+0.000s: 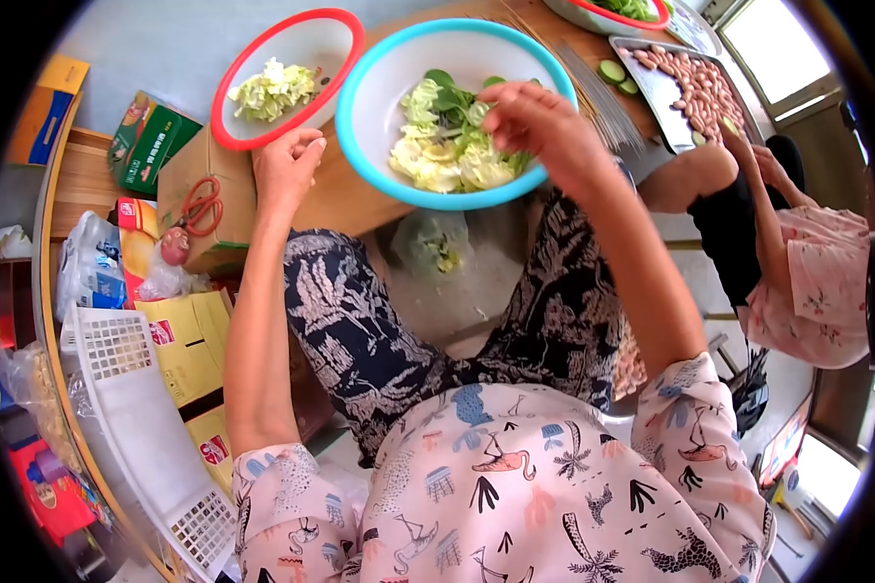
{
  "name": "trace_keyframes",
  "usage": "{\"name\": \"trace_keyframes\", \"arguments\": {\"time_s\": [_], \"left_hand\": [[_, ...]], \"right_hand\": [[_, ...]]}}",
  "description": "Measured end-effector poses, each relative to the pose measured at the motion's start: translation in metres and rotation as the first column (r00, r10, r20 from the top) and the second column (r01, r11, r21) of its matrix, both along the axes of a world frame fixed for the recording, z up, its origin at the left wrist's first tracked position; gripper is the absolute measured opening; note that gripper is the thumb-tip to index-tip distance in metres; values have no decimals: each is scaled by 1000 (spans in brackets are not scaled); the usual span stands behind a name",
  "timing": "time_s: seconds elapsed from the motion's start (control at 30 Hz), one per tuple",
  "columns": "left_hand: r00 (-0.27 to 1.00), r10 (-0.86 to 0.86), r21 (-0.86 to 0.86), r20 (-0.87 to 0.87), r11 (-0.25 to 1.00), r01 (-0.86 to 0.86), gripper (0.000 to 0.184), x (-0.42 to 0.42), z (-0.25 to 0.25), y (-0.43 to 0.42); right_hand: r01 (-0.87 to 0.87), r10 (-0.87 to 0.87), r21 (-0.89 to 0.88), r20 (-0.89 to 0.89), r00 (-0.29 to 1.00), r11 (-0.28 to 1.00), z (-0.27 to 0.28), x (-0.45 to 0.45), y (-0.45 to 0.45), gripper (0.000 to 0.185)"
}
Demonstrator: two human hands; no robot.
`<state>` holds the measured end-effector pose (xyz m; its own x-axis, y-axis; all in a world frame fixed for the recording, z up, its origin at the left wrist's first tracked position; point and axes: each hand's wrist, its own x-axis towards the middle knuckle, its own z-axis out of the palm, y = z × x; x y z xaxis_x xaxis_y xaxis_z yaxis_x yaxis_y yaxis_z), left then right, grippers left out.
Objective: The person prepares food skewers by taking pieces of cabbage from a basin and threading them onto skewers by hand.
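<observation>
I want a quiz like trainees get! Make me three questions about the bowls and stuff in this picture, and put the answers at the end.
1. Pick one: which of the person's hands is over the blue-rimmed bowl?
A) left
B) right
C) neither

2. True or false: the red-rimmed bowl is full of whole eggs.

3. Fill the blank: the orange-handled ____ are by the cardboard box.

Key:
1. B, the right hand.
2. False; it has pale leaf pieces in it.
3. scissors
</observation>
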<state>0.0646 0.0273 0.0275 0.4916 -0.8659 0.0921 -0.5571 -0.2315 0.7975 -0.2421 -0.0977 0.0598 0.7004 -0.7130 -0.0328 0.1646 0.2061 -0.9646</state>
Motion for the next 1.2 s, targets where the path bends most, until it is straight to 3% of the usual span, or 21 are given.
{"name": "trace_keyframes", "arguments": {"time_s": [0.17,0.23,0.37,0.57,0.77,0.9,0.97,1.2], "left_hand": [[999,-39,9,0,999,39,17,-17,-29,2],[997,-56,8,54,998,56,18,-21,-26,0],[997,-74,55,-1,996,74,20,-17,-33,1],[997,-61,108,45,993,56,18,-31,-21,2],[992,-58,157,116,987,39,17,-37,-20,0],[989,-83,174,126,983,60,16,-41,-19,1],[986,-89,167,140,984,65,16,-43,-19,0],[984,-83,158,156,986,58,17,-43,-18,0]], "right_hand": [[228,-253,-200,-110,961,953,13,-85,-26,22],[329,-403,-323,-197,894,887,-11,-122,-39,20],[368,-517,-392,-405,754,844,-90,-185,-63,16],[429,-565,-373,-619,546,823,-147,-201,-67,15],[460,-633,-440,-613,474,771,-160,-183,-96,17],[467,-589,-401,-712,382,788,-169,-175,-115,21],[313,-630,-557,-743,225,769,-186,-175,-127,21],[321,-635,-558,-735,236,765,-190,-172,-132,20]]}}
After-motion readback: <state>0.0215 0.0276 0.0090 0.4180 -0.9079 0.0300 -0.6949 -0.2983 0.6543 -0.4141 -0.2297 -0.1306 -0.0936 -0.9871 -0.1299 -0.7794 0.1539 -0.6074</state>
